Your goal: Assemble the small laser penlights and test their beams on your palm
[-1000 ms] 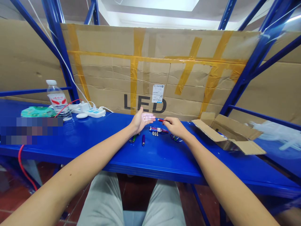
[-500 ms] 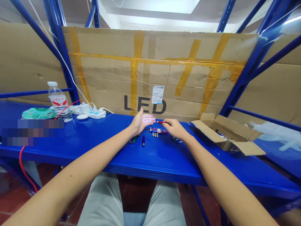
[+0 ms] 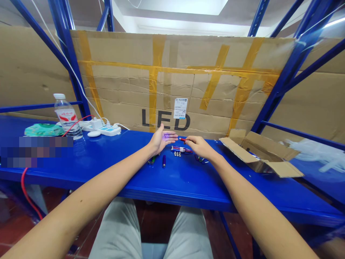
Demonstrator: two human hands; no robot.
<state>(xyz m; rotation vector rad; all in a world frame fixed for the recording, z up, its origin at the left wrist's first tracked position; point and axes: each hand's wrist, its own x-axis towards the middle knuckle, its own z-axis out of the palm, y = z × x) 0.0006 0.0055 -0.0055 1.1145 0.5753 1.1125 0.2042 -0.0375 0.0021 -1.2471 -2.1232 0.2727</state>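
While the left hand [image 3: 161, 140] lies open with its palm turned up, the right hand [image 3: 201, 146] pinches a red penlight [image 3: 183, 139] in closed fingers [image 3: 192, 139]. The penlight sits between the hands, just above a blue desk [image 3: 205, 187], with its tip aimed at the left palm from just beside it. A violet spot [image 3: 166, 136] shows on that palm. Directly below lie a purple-and-silver penlight [image 3: 181, 149] and small silver cells [image 3: 177, 153]. Nearer the left wrist are a purple tube [image 3: 164, 161] and a green tube [image 3: 153, 160], while small dark parts [image 3: 201, 159] sit below the right hand. Farther right stands an open cardboard box [image 3: 258, 154]. Toward the left end of the desk are a power strip [image 3: 107, 131], a water bottle [image 3: 66, 117] and a wipes pack [image 3: 43, 129].
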